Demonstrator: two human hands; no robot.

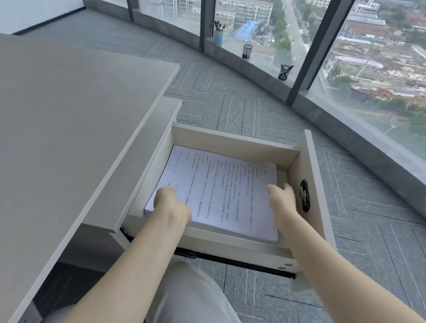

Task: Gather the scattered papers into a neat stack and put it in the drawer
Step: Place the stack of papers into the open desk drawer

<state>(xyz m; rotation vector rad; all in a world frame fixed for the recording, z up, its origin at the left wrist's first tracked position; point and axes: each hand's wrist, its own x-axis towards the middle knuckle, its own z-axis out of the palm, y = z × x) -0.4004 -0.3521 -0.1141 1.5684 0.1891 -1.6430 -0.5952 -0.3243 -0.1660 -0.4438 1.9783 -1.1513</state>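
Now, flat paper stack (pixel 220 192) in boxy drawer (pixel 233 140), left hand (pixel 171 202) and right hand (pixel 283 197) fingers grasping its edges

Desk (pixel 59 115): pale grey top, bare.
Drawer (pixel 233 140): pulled open, holds paper stack (pixel 217 189) lying flat.

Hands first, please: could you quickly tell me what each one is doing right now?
Left hand: grips the near left edge of the paper stack in the drawer.
Right hand: holds the stack's right edge.

text | top sheet of paper stack (pixel 220 187) | printed lines, too small to read
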